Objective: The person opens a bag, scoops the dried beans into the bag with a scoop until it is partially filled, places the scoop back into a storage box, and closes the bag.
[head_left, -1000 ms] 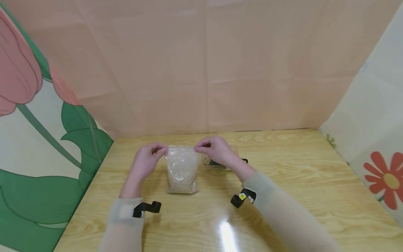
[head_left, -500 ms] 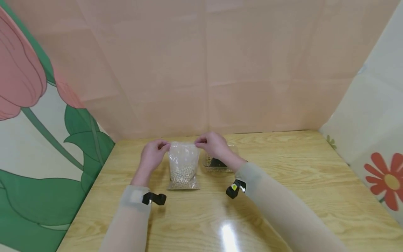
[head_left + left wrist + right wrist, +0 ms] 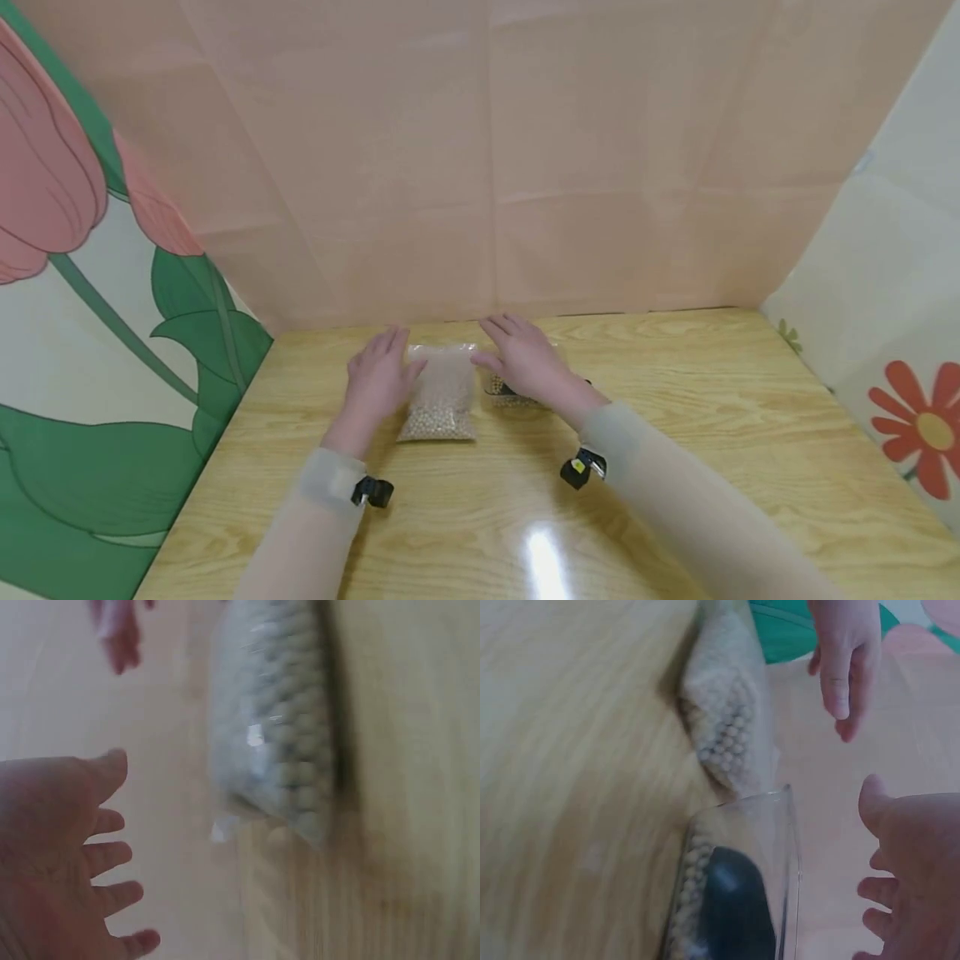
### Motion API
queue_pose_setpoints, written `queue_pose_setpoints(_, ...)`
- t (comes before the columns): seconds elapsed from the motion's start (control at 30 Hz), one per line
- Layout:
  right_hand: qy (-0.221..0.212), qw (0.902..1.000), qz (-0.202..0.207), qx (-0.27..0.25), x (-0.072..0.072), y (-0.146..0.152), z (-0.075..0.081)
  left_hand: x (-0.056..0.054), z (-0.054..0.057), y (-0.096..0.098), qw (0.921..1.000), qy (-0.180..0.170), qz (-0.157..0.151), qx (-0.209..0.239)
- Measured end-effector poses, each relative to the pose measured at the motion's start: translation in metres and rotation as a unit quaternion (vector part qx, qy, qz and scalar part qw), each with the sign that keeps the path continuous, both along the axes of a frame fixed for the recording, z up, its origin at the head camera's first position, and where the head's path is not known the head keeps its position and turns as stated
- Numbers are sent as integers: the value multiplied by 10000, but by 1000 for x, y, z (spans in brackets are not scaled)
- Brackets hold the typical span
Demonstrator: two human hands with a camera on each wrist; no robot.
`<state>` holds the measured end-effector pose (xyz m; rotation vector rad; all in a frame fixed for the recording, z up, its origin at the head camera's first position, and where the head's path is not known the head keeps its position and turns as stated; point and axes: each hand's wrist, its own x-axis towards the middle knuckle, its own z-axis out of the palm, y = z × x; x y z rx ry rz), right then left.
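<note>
A clear plastic bag (image 3: 441,400) with small pale round beans in its lower part lies on the table between the two hands. The left hand (image 3: 377,375), fingers spread and straight, is at the bag's upper left edge and holds nothing. The right hand (image 3: 528,358) has its fingers extended over the near side of a clear box, thumb close to the bag's upper right edge. In the right wrist view the box (image 3: 791,855) contains similar beans and a black scoop (image 3: 735,900). The left wrist view shows the bulging side of the bag (image 3: 274,712), blurred, apart from the hand.
The wooden table (image 3: 465,517) runs back to a pink cloth backdrop (image 3: 487,208). Flower-printed panels stand at the left and right sides. A camera on a band is strapped to each wrist.
Both hands pinched the bag's top corners and held it upright before; now they have let go with fingers spread. The bag has tipped back and lies flatter on the table.
</note>
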<state>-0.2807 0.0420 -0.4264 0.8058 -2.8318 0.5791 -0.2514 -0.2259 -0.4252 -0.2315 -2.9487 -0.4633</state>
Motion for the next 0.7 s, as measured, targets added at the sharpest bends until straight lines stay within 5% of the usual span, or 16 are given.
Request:
queue_pose_setpoints(0.2, 264, 9969, -148, 728, 30, 10, -8, 26, -6, 17, 9959, -86, -160, -882)
queue_pose_setpoints(0.7, 475, 9920, -338, 1119, 85, 19, -25, 69, -18, 43, 9893, 171, -380, -1397)
